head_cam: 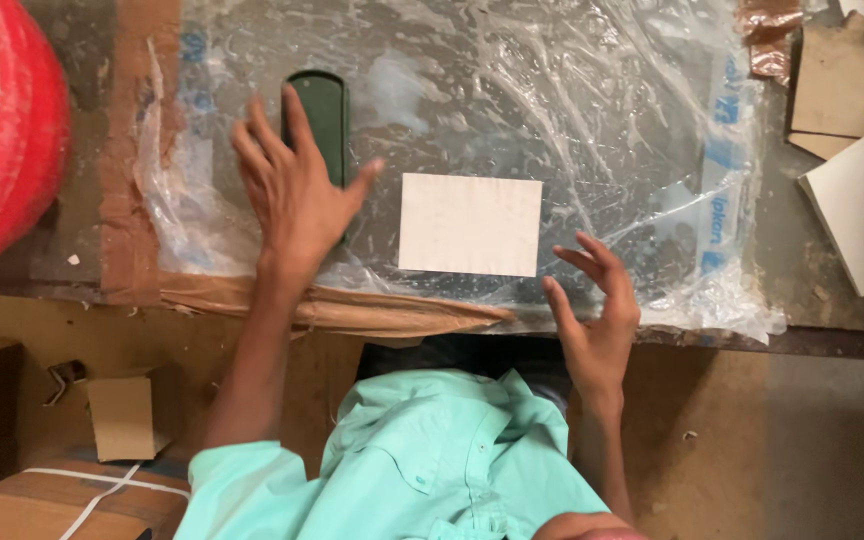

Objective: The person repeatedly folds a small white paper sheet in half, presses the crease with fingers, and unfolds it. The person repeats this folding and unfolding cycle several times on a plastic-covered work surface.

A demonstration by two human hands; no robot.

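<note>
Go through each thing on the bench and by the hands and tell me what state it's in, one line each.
Left hand: open, fingers spread, over the green block.
Right hand: open, empty, at the plastic sheet's edge.
Green block: flat, partly covered.
White card: flat, untouched.
Plastic sheet: spread out, wrinkled.
Red roll: at the bench's left edge.

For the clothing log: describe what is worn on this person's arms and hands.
Both hands are bare: left hand, right hand, with no gloves, rings or watch visible. The forearms are uncovered. A mint-green collared shirt has short sleeves ending near the elbow.
</note>
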